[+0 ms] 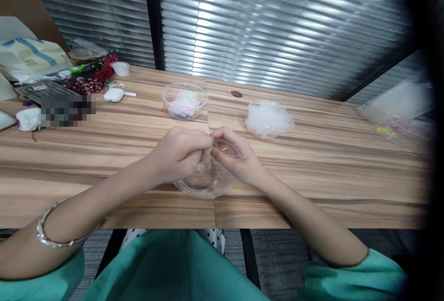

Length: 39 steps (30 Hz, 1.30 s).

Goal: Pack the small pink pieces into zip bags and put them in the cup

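Observation:
My right hand [239,155] is closed round a small clear plastic bag [227,147] with tiny gold-coloured pieces inside. Fingers of my left hand [182,153] are pinched together, touching the bag's left end beside my right fingertips; whether anything small sits in that pinch is hidden. Both hands are above a round clear bowl [206,192] near the table's front edge. Behind them stands a second clear bowl [185,102] holding pastel packets. Farther right lies a clear dish or bag of white, cloudy material [268,119].
A white earphone case [114,95], a small white cup [121,68], red cords [106,70] and a dark tray [45,90] are at the left. Clear plastic bags [398,107] lie far right. Window blinds rise behind the wooden table [329,171].

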Motion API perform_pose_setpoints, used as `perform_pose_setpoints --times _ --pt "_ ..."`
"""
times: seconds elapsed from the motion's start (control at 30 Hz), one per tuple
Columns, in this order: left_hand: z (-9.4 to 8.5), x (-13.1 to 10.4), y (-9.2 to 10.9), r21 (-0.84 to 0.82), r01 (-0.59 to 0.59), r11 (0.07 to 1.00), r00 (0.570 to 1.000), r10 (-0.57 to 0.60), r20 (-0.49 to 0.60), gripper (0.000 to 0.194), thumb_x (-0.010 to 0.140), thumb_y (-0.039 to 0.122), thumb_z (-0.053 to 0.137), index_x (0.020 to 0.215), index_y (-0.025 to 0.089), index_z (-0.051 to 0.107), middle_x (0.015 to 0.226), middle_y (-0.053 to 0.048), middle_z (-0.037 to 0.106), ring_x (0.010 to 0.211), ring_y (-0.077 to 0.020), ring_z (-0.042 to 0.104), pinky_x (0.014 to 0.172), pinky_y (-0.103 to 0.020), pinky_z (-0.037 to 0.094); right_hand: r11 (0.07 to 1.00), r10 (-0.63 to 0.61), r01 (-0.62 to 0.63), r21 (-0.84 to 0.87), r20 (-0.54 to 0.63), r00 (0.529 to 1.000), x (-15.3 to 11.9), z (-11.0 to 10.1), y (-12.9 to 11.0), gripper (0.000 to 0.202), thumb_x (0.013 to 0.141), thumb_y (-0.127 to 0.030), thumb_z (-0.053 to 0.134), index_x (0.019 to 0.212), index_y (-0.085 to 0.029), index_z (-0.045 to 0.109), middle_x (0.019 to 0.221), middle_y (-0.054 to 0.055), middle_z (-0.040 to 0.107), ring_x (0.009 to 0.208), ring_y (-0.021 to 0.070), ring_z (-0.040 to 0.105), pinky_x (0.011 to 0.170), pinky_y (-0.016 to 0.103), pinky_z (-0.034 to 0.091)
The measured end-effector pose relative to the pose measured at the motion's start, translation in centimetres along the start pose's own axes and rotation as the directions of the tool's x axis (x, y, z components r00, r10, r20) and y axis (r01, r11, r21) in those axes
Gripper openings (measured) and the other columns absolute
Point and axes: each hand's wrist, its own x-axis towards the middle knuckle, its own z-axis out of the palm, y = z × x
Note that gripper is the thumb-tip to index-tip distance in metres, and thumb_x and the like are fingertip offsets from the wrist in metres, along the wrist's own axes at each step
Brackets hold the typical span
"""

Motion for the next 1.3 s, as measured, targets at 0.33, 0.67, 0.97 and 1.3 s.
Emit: perform_pose_setpoints --times 0.33,0.67,0.97,1.3 --pt "-0.6 0.6 0.9 0.144 0.081 0.986 0.775 -0.153 0.614 0.021 0.078 0.011 0.048 0.067 0.017 0.065 0.071 -0.002 0.069 0.065 -0.0135 0.057 0.066 -0.027 0.041 0.993 0.042 -0.043 -0.111 -0.012 0.999 0.0 0.1 -0.3 0.006 0.092 -0.015 0.054 0.092 -0.020 0.058 0.089 0.001 0.063 0.083 0.0133 0.060 0.073 0.027 0.046" --pt "-1.5 0.3 0.7 -0.017 0.093 0.995 0.737 -0.058 0.674 0.019 0.072 0.007 0.046 0.059 0.018 0.056 0.060 0.002 0.062 0.053 -0.0121 0.048 0.052 -0.027 0.033 0.996 0.039 -0.037 -0.087 0.016 0.999 0.0 0.3 -0.7 0.009 0.091 -0.012 0.053 0.090 -0.020 0.058 0.088 0.001 0.063 0.083 0.0133 0.060 0.075 0.026 0.048" --pt "-1.8 0.9 0.7 -0.212 0.293 0.932 0.797 -0.116 0.592 0.024 0.078 0.006 0.039 0.066 0.015 0.058 0.075 0.000 0.064 0.071 -0.0116 0.058 0.067 -0.022 0.044 0.999 0.029 -0.028 -0.046 0.020 0.999 -0.1 0.3 -0.5 0.007 0.094 -0.016 0.053 0.094 -0.020 0.059 0.093 0.002 0.064 0.088 0.0135 0.061 0.080 0.027 0.049" --pt "0.3 0.3 0.4 0.397 0.108 0.912 0.856 -0.288 0.430 0.020 0.076 0.005 0.045 0.073 0.013 0.063 0.082 -0.011 0.070 0.065 -0.0195 0.059 0.057 -0.031 0.037 0.998 0.034 -0.036 -0.051 -0.044 0.998 -0.3 0.6 -0.4 0.010 0.093 -0.014 0.053 0.095 -0.020 0.060 0.089 0.001 0.064 0.081 0.0128 0.062 0.075 0.027 0.049"
